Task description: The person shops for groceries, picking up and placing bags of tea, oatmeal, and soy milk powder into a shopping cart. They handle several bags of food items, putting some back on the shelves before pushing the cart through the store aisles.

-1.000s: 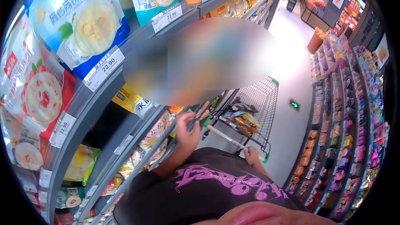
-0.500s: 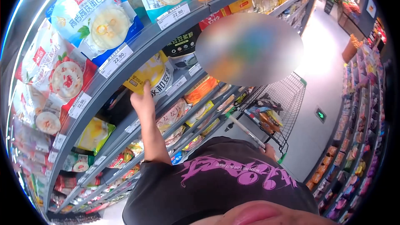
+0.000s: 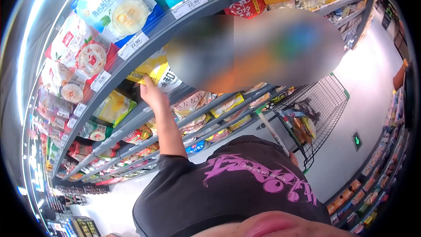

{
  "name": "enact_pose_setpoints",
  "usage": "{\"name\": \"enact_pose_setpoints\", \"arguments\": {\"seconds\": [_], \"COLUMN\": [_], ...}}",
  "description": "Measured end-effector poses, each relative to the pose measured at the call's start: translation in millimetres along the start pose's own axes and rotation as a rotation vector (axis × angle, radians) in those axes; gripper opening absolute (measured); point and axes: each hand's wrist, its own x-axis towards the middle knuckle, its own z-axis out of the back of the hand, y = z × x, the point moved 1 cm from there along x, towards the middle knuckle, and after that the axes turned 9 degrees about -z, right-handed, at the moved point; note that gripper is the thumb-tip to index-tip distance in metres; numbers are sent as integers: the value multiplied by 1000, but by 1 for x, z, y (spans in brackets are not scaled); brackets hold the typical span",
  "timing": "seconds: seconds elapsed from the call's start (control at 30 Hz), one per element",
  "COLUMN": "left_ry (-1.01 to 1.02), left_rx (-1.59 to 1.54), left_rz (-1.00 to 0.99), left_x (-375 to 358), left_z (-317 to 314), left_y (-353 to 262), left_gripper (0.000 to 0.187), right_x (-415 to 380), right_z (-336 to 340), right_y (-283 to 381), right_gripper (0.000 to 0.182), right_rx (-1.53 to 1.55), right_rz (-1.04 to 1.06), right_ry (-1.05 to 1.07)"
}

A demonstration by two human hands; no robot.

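Observation:
My left hand point(image 3: 153, 94) is stretched to a shelf. It pinches the near lower corner of a yellow and white bag of soy milk powder point(image 3: 151, 68), thumb in front and fingers mostly hidden. The bag sits under the upper shelf edge, and a blurred patch covers its far side. Down at the right, my right hand point(image 3: 294, 159) is closed around the handle of a shopping cart point(image 3: 326, 127), partly hidden by my shirt. Several packaged goods point(image 3: 300, 120) lie inside the cart.
An upper shelf with price tags point(image 3: 133, 46) holds large bags point(image 3: 118, 11) above my left hand. A yellow-green bag point(image 3: 115, 107) stands nearby on the same shelf level as the soy milk powder. Lower shelves hold more packets point(image 3: 193, 101). Another stocked shelf point(image 3: 368, 180) lines the aisle's right side.
The view has turned, so shelves and cart appear farther right, and the blurred patch is larger. My left hand stays at the yellow bag; my right hand stays on the cart handle.

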Motion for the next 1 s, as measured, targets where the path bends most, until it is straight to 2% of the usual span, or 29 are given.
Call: {"name": "enact_pose_setpoints", "arguments": {"seconds": [0.23, 0.47, 0.6, 0.63, 0.7, 0.77, 0.8, 0.83, 0.87, 0.9, 0.97, 1.0], "left_ry": [-49, -19, 64, 146, 288, 616, 777, 1021, 1264, 1496, 1660, 1722], "left_rx": [-3, -132, 3, 24, 279, 513, 423, 473, 487, 467, 323, 245], "left_rz": [20, 158, 255, 241, 220, 103, 55, -20, -108, -214, -248, -250], "left_x": [-8, -12, -61, -80, -123, -157, -173, -181, -186, -199, -233, -248], "left_z": [-6, -30, -23, -18, -13, -10, 1, -1, -7, -19, -38, -43], "left_y": [-9, -24, -22, -22, -33, -45, -26, -22, -21, -21, -20, -17], "left_gripper": [30, 30, 36, 36, 34, 32, 23, 20, 17, 14, 10, 11], "right_x": [8, 5, -7, -10, 2, -66, -68, -86, -115, -142, -192, -204], "right_z": [14, 27, 37, 37, 33, 77, 82, 95, 118, 142, 176, 178], "right_y": [-1, 1, 4, 7, 4, 99, 121, 152, 192, 219, 263, 274], "right_gripper": [58, 59, 59, 59, 53, 61, 70, 80, 91, 97, 95, 80], "right_rx": [46, 75, 107, 104, 77, 230, 438, 570, 636, 575, 407, 322], "right_rz": [65, 131, 197, 202, 125, 335, 475, 571, 607, 665, 778, 807], "right_ry": [80, 122, 128, 123, 85, -143, -176, -222, -181, -199, -227, -234]}}
